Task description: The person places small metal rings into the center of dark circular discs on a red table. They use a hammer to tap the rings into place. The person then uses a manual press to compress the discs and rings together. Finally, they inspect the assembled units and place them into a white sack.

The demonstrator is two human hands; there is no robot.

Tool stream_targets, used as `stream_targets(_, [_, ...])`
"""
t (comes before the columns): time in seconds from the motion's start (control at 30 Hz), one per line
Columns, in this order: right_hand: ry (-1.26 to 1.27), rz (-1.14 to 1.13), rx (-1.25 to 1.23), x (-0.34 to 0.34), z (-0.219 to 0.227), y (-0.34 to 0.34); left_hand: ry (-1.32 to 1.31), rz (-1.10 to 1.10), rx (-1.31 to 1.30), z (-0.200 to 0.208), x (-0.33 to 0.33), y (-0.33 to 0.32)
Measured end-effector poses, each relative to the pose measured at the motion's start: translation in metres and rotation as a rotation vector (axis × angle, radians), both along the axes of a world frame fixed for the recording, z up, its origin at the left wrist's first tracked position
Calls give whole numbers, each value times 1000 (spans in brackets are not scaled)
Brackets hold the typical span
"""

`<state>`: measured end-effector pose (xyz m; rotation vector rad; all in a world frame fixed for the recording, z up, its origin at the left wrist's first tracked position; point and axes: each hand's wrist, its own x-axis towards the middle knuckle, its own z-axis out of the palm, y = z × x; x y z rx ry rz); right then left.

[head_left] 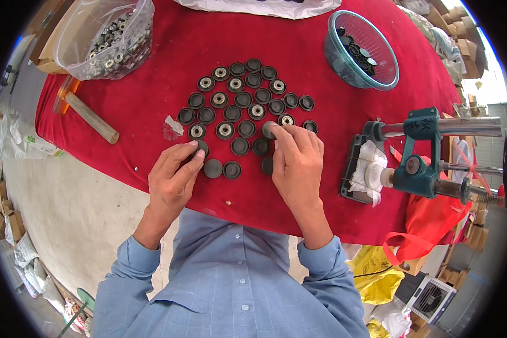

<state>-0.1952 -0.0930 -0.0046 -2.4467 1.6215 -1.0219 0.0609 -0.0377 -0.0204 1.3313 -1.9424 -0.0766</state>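
Note:
Many round black caps (243, 99) lie in rough rows on the red cloth, several with a small metal bearing (225, 130) seated inside. At the near left of the group, my left hand (172, 177) pinches a black cap (201, 147) between thumb and fingers. My right hand (298, 163) has its fingertips closed on a greyish-black disc (269, 130) at the near right of the group. Another cap (267, 165) is partly covered by the right hand. Two more caps, one a flat-looking disc (213, 168), lie between my hands.
A clear tub of bearings (104, 70) stands at the far left, beside a wooden-handled mallet (93, 118). A bluish bowl (386, 84) with black parts is at the far right. The green hand press (417, 152) stands on the right, near a red bag (428, 225).

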Motion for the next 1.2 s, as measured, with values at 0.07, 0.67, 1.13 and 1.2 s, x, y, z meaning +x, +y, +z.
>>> stream_targets(0.07, [-12,38,61,3,11,5,-59,-4,-10,-2,2,1])
stream_targets(0.67, [157,8,207,22,18,20,-115,-59,185,36,-37,-31])
stream_targets(1.13, [-112,-19,64,-23,-8,-36,276,-129,399,27,-49,-40])
stream_targets(1.2, [-85,-16,59,-24,-10,-34,374,-44,349,33,-40,-40])
